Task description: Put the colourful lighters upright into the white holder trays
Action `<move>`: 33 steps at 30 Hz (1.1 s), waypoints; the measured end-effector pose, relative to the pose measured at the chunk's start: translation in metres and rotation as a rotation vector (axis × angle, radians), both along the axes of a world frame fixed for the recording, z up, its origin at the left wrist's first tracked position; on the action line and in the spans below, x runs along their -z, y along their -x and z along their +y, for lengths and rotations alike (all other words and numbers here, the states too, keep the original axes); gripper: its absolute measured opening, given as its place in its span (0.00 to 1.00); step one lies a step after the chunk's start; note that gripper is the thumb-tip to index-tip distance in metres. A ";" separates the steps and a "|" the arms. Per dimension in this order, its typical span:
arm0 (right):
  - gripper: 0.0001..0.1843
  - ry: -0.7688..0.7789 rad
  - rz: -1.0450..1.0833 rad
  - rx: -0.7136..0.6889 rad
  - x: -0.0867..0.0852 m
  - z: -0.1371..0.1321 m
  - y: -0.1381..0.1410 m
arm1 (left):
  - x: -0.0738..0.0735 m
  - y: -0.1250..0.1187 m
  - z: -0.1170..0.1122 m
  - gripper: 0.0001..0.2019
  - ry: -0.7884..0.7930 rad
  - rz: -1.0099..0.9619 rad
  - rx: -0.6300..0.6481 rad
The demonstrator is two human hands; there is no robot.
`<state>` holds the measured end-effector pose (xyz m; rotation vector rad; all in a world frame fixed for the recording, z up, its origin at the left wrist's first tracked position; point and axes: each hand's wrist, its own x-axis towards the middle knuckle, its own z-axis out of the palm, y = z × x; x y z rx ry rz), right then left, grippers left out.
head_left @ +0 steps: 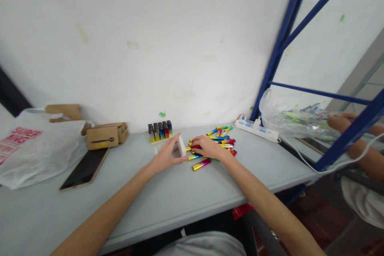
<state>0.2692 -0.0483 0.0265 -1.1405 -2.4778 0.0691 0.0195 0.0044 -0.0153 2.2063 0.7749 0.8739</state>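
My left hand grips a small white tray tipped up on its edge, thumb at the bottom and fingers along the top. To its right, my right hand is bent over a pile of shiny multicoloured lighter sleeves, its fingers closed around a red one that is partly hidden. One loose gold and magenta sleeve lies nearest me. Behind my left hand, several black-topped lighters stand upright in rows in a white holder.
On the left are a cardboard box, a dark phone and a white plastic bag. A power strip lies behind the pile, near a blue metal frame. Beyond it, another person's hands touch a clear plastic bag.
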 end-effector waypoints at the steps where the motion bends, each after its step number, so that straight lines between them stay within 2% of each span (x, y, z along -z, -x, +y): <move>1: 0.11 0.003 0.011 0.004 -0.001 -0.001 0.000 | 0.000 0.000 0.000 0.54 0.001 -0.002 0.001; 8: 0.14 0.020 0.048 -0.040 0.002 -0.006 0.010 | 0.001 0.000 0.000 0.54 -0.002 -0.004 0.013; 14: 0.20 0.050 -0.020 0.026 0.008 -0.001 0.003 | -0.001 -0.001 -0.001 0.54 0.007 -0.009 0.016; 25: 0.15 0.193 0.011 0.079 -0.003 -0.001 -0.017 | 0.000 0.000 0.000 0.54 0.013 -0.014 0.012; 30: 0.14 0.200 0.003 0.072 -0.004 0.000 -0.020 | -0.002 0.000 -0.002 0.54 0.026 -0.011 0.011; 33: 0.17 0.164 0.000 0.064 -0.001 0.000 -0.018 | -0.001 0.000 -0.001 0.53 0.020 -0.009 0.014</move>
